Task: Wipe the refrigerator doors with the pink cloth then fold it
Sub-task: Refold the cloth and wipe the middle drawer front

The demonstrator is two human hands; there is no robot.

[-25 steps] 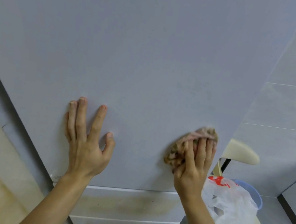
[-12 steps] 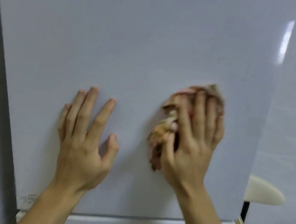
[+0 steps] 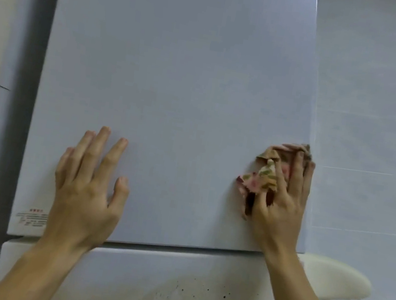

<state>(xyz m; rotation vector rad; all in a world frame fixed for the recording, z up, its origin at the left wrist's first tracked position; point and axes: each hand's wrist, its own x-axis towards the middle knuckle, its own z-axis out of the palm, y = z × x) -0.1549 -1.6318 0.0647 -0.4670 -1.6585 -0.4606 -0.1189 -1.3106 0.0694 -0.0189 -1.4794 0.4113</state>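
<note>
Two bare forearms are seen reaching up from the bottom of the frame to a pale refrigerator. The left hand (image 3: 87, 184) is laid flat on the upper refrigerator door (image 3: 176, 81), left of centre, its fingers (image 3: 100, 144) straight and slightly apart, with nothing held. The right hand (image 3: 280, 209) is pressed against the same door at its right edge, lower right of centre. Under it the pink cloth (image 3: 262, 178), flower-patterned and crumpled, is pinned to the door; the fingers (image 3: 298, 171) are spread over the cloth and the thumb is bent into its lower fold, so that the bunched fabric is gripped. A small printed label (image 3: 31, 218) is stuck in the door's lower left corner, just beside the left wrist. Below the seam, the lower door (image 3: 171, 280) is marked with yellowish stains and dark specks. Behind the right forearm, a cream chair seat (image 3: 334, 280) is visible at lower right. A grey tiled wall (image 3: 381, 101) fills the right side of the frame.
</note>
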